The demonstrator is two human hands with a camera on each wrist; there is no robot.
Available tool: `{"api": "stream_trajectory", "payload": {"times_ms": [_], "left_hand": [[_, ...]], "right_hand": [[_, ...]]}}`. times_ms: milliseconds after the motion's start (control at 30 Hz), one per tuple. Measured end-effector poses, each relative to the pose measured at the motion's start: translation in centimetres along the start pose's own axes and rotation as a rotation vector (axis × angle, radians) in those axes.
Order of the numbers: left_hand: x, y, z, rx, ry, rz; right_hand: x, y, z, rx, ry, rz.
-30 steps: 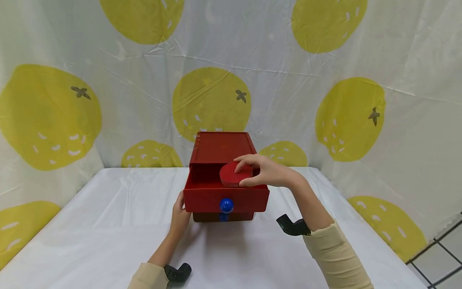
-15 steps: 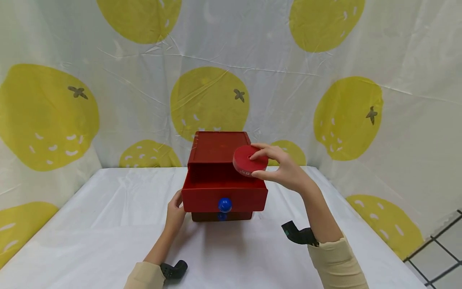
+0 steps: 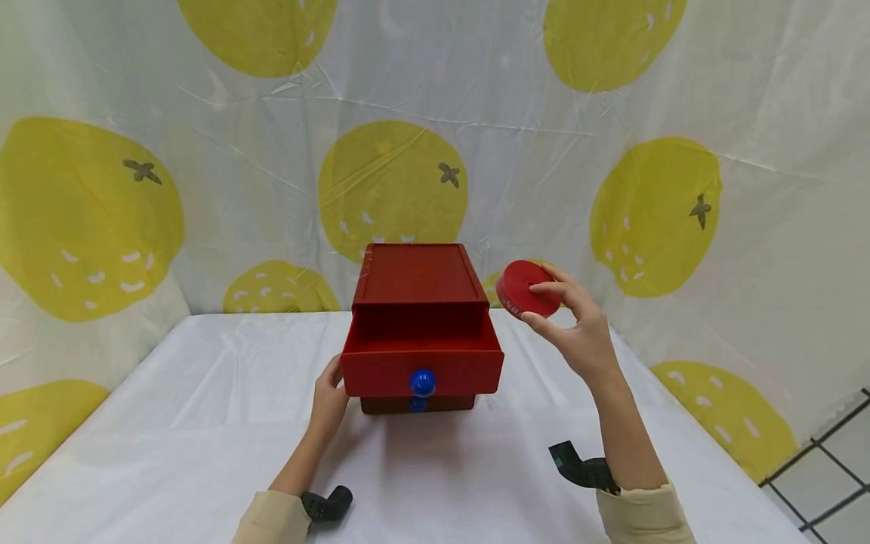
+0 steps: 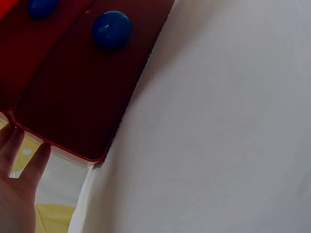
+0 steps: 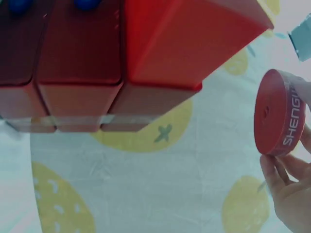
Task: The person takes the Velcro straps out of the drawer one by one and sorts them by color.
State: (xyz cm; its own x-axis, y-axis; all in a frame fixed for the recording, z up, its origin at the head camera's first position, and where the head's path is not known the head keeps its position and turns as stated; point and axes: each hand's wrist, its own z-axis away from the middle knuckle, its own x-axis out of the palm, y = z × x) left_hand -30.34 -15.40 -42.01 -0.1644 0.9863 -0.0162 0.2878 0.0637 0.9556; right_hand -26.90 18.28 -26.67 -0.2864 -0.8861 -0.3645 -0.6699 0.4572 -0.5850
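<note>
The head view holds one left hand [image 3: 329, 400], one right hand [image 3: 583, 332], two sleeves [image 3: 642, 515], two wrist cameras [image 3: 583, 471], one red roll [image 3: 515, 285], one red cabinet [image 3: 421, 272], one pulled-out drawer [image 3: 377, 375], two blue knobs [image 3: 423, 383], one table [image 3: 217, 393] and nine printed yellow fruits [image 3: 390, 185], some partly visible.

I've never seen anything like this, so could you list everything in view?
Drawer box: one, red, centre
Pulled-out drawer: one, red, top of box
Knobs: at least two, blue, drawer fronts
Roll: one, red, right of box
Cloth: one, white, underneath
Backdrop: one, white and yellow, behind
Grid: one, black, lower right
Unclear object: one, pale blue, right wrist view's corner
Wrist devices: two, black, wrists
Sleeves: two, beige, forearms
Left grip: one, bare, box's left
Right grip: one, bare, holding roll
</note>
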Motion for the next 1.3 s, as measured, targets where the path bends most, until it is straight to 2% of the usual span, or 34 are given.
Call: {"api": "stream_trajectory", "payload": {"times_ms": [167, 367, 533, 733, 900, 1067, 1300], "left_hand": [[0.0, 0.1, -0.1, 0.001, -0.006, -0.011], [0.0, 0.0, 0.1, -0.004, -0.003, -0.008], [0.0, 0.1, 0.1, -0.015, -0.010, -0.006], [0.0, 0.0, 0.0, -0.021, -0.009, -0.012], [-0.1, -0.2, 0.0, -0.014, -0.006, -0.022], [-0.2, -0.1, 0.1, -0.011, -0.009, -0.042], [-0.5, 0.2, 0.0, 0.004, -0.075, -0.077]], "right_hand": [[-0.9, 1.6, 0.6, 0.078, 0.102, 0.036], [-1.2, 4.3, 1.0, 0.126, 0.182, 0.089], [-0.9, 6.5, 1.0, 0.135, 0.216, 0.160], [-0.1, 8.9, 1.4, 0.105, 0.249, 0.191], [0.5, 10.6, 1.8, 0.132, 0.258, 0.231], [1.0, 12.0, 2.2, 0.179, 0.229, 0.264], [1.5, 13.8, 3.0, 0.236, 0.169, 0.308]]}}
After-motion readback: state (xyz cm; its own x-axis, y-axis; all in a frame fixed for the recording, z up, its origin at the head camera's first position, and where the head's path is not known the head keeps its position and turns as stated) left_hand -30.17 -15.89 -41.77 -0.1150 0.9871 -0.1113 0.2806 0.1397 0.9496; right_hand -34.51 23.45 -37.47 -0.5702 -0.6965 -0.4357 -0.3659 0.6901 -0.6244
